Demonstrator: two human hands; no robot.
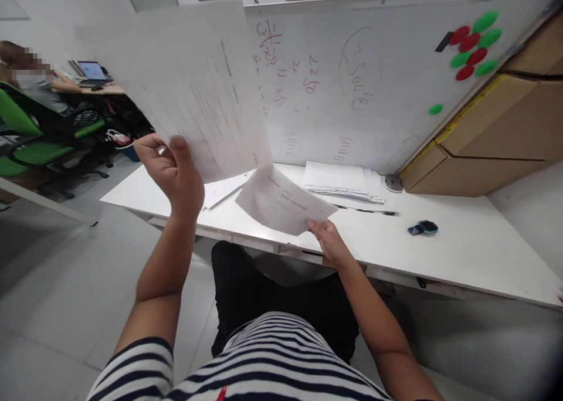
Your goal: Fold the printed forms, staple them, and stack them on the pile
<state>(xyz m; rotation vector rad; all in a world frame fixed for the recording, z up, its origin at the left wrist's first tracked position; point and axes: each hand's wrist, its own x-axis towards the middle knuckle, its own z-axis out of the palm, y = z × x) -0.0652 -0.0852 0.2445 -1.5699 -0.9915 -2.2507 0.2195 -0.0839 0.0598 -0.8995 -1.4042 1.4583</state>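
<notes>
My left hand [171, 169] is raised over the left end of the white table [461, 254] and grips the lower edge of a large printed sheet [189, 84], held upright and blurred by motion. My right hand [329, 240] pinches a second printed sheet [281, 200] at its near corner, just above the table's front edge. Behind it lies a stack of white papers [338, 181] and more loose sheets [222, 189] further left.
A whiteboard [352, 72] with red writing and red and green magnets [475, 43] leans behind the table. Cardboard boxes [505, 125] stand at the right. A black pen [369, 211] and a small dark object [423, 228] lie on the table. Another person sits at far left on green chairs [26, 137].
</notes>
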